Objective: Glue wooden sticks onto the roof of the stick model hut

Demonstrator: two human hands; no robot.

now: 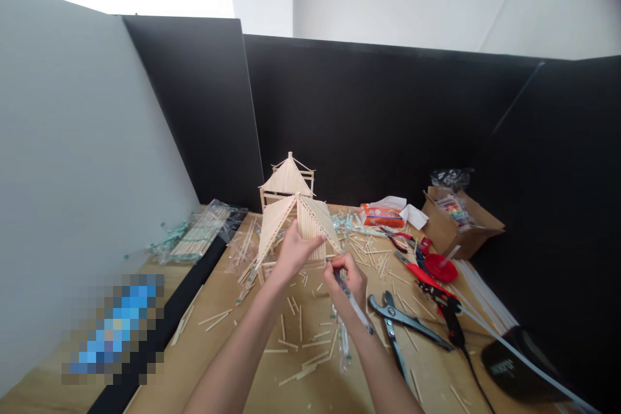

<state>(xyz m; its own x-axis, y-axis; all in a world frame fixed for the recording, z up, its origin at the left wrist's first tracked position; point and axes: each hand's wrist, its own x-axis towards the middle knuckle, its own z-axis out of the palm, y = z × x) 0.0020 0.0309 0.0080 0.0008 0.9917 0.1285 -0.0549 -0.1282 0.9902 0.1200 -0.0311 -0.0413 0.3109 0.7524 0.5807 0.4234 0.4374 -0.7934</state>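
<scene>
A model building of thin wooden sticks stands on the wooden table. Its near roof (277,220) comes to a point, and a second pointed roof (290,178) rises behind it. My left hand (299,249) lies against the front of the near roof, thumb pointing right and the other fingers partly hidden; whether it grips a stick cannot be told. My right hand (347,277) is closed around a clear pen (358,312), its tip close to the roof's lower right edge.
Loose sticks (301,322) are scattered over the table. On the right lie large dark cutters (392,320), a glue gun (449,310), a red dish (440,267) and an open cardboard box (451,226). Bagged sticks (201,233) lie left; an orange packet (383,215) sits behind.
</scene>
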